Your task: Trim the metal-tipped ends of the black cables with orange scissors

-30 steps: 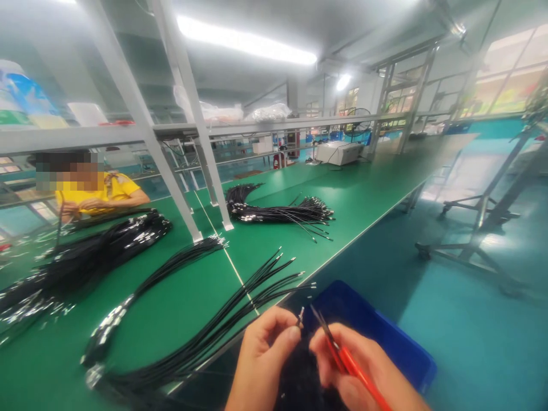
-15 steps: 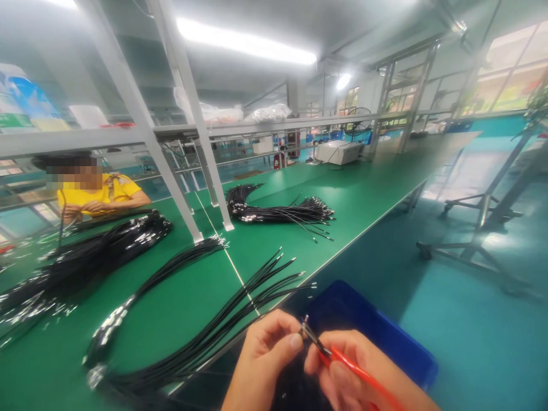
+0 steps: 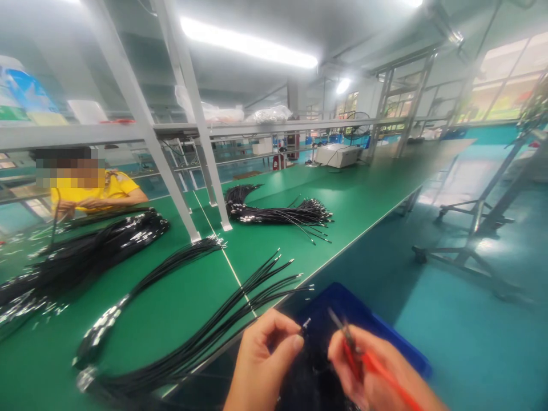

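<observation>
Between its thumb and forefinger, my left hand (image 3: 270,357) pinches a black cable end (image 3: 305,326) with a small pale tip. My right hand (image 3: 372,365) is wrapped round red-handled pliers (image 3: 350,342), whose jaws point up and left, apart from the cable end. Beside my left hand, a bundle of black cables (image 3: 205,337) curves over the green table (image 3: 149,325), its tips fanned out near the table edge. Dark items, too blurred to make out, lie below my hands.
A blue bin (image 3: 385,337) stands below the table edge. Further cable bundles (image 3: 282,214) and a large cable pile (image 3: 94,245) lie on the table. White shelf posts (image 3: 203,125) rise from it. Across it sits a person in yellow (image 3: 115,191). A wheeled frame (image 3: 473,222) stands right.
The pliers have come away from the cable end, as my right hand moved to the right. My left hand stays almost where it was, still pinching the cable.
</observation>
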Demonstrator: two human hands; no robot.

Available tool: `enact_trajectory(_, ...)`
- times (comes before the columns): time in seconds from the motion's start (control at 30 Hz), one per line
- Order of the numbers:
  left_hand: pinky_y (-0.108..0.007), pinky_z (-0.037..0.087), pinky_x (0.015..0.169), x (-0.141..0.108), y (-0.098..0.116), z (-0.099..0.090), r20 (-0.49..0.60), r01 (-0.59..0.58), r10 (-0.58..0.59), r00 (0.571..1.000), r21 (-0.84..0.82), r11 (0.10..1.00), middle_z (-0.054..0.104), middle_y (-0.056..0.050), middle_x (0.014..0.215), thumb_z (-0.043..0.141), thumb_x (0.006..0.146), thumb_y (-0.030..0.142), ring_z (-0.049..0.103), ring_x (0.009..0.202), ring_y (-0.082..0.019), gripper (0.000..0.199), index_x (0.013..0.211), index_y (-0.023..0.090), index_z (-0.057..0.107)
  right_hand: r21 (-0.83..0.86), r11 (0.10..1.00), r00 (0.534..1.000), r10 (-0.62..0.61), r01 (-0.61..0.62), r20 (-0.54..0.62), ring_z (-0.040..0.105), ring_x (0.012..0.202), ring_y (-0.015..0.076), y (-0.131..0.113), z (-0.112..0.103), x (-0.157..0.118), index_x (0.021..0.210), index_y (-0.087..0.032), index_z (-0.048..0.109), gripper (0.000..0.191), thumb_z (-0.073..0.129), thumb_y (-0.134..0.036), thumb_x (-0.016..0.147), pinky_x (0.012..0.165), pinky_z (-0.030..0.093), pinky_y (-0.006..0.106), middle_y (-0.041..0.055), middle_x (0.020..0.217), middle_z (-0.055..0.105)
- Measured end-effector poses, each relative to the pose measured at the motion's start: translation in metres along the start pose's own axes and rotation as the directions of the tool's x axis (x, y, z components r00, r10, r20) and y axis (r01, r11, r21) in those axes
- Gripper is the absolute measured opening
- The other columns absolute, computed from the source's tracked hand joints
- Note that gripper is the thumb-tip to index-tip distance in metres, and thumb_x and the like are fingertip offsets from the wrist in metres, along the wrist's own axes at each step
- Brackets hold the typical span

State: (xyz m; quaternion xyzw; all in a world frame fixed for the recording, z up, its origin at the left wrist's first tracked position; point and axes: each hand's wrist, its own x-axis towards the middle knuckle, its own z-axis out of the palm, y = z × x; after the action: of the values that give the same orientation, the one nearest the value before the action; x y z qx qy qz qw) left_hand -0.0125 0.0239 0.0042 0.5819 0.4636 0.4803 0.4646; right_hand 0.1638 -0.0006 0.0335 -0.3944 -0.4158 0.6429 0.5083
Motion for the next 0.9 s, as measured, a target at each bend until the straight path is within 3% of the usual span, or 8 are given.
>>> enact_trajectory(0.07, -0.022, 0.042, 0.059, -0.002, 0.002, 0.007, -0.074, -0.159, 0.175, 0.982, 0.184, 0.97, 0.058, 0.002, 0.067, 0.064, 0.076, 0.017, 0.052, 0.062, -0.013, 0.006, 0.071, 0.019, 0.064, 0.119, 0.992, 0.997, -0.022, 0.03, -0.069, 0.031, 0.045, 0.0103, 0.001, -0.004, 0.003, 0.075, -0.02, 0.068, 0.052, 0.075, -0.067, 0.054, 0.043, 0.027, 0.024, -0.0027, 0.054, 0.046)
enact_trajectory(0.17, -0.021, 0.044, 0.059, -0.004, 0.005, 0.014, -0.082, -0.358, 0.416, 0.906, 0.377, 0.854, 0.058, 0.001, 0.069, 0.06, 0.08, 0.011, 0.055, 0.064, -0.013, 0.011, 0.074, 0.02, 0.06, 0.13, 0.99, 0.994, -0.046, 0.058, -0.098, 0.031, 0.042, 0.0103, 0.002, -0.006, 0.006, 0.074, -0.019, 0.068, 0.05, 0.076, -0.064, 0.054, 0.04, 0.028, 0.024, -0.0026, 0.052, 0.045)
enact_trajectory(0.3, -0.022, 0.046, 0.06, -0.006, 0.004, 0.018, -0.05, -0.442, 0.526, 0.849, 0.478, 0.759, 0.057, 0.001, 0.071, 0.057, 0.083, 0.009, 0.056, 0.067, -0.014, 0.013, 0.078, 0.021, 0.057, 0.072, 0.992, 0.975, -0.084, 0.101, -0.206, 0.035, 0.042, 0.0123, 0.003, -0.002, 0.001, 0.074, -0.02, 0.069, 0.045, 0.076, -0.062, 0.058, 0.039, 0.033, 0.026, -0.0019, 0.052, 0.044)
enact_trajectory(0.4, -0.024, 0.046, 0.061, -0.006, 0.001, 0.024, -0.026, -0.377, 0.455, 0.89, 0.521, 0.766, 0.059, 0.0, 0.071, 0.056, 0.083, 0.011, 0.057, 0.068, -0.015, 0.012, 0.077, 0.02, 0.058, 0.052, 0.995, 0.968, -0.072, 0.087, -0.242, 0.04, 0.046, 0.0142, 0.0, -0.001, -0.003, 0.079, -0.021, 0.07, 0.041, 0.076, -0.058, 0.061, 0.043, 0.038, 0.028, 0.0005, 0.057, 0.049)
enact_trajectory(0.53, -0.024, 0.047, 0.063, 0.001, -0.009, 0.031, 0.177, -0.203, 0.108, 0.978, 0.712, 0.672, 0.067, 0.002, 0.079, 0.064, 0.078, 0.013, 0.063, 0.072, -0.016, 0.014, 0.083, 0.026, 0.066, 0.065, 0.997, 0.968, -0.03, 0.048, -0.247, 0.043, 0.052, 0.0142, 0.002, -0.015, 0.001, 0.083, -0.024, 0.07, 0.026, 0.077, -0.043, 0.068, 0.05, 0.042, 0.026, -0.0004, 0.06, 0.052)
enact_trajectory(0.6, -0.025, 0.047, 0.068, 0.007, -0.017, 0.024, 0.089, -0.075, 0.003, 0.996, 0.817, 0.572, 0.068, 0.002, 0.085, 0.062, 0.08, 0.016, 0.063, 0.078, -0.018, 0.014, 0.086, 0.027, 0.067, 0.109, 0.992, 0.957, -0.035, 0.069, -0.289, 0.043, 0.052, 0.0141, 0.005, -0.023, 0.006, 0.081, -0.024, 0.071, 0.025, 0.08, -0.04, 0.064, 0.048, 0.042, 0.025, -0.0003, 0.059, 0.053)
enact_trajectory(0.73, -0.039, 0.041, 0.08, 0.016, -0.036, -0.012, -0.215, 0.193, 0.005, 0.977, 0.885, 0.424, 0.064, -0.009, 0.093, 0.055, 0.08, 0.008, 0.057, 0.093, -0.028, 0.016, 0.088, 0.019, 0.064, 0.17, 0.981, 0.944, -0.029, 0.089, -0.327, 0.045, 0.052, 0.013, 0.009, -0.028, 0.011, 0.076, -0.022, 0.071, 0.025, 0.082, -0.036, 0.059, 0.047, 0.044, 0.023, 0.0001, 0.06, 0.054)
enact_trajectory(0.9, -0.036, 0.041, 0.07, 0.025, -0.04, -0.039, -0.266, 0.249, -0.035, 0.963, 0.841, 0.479, 0.06, -0.004, 0.071, 0.051, 0.075, 0.003, 0.059, 0.075, -0.026, 0.017, 0.072, 0.02, 0.055, 0.206, 0.965, 0.919, -0.069, 0.16, -0.389, 0.044, 0.05, 0.0109, 0.007, -0.018, 0.012, 0.076, -0.021, 0.07, 0.025, 0.082, -0.036, 0.06, 0.044, 0.04, 0.02, -0.0017, 0.059, 0.053)
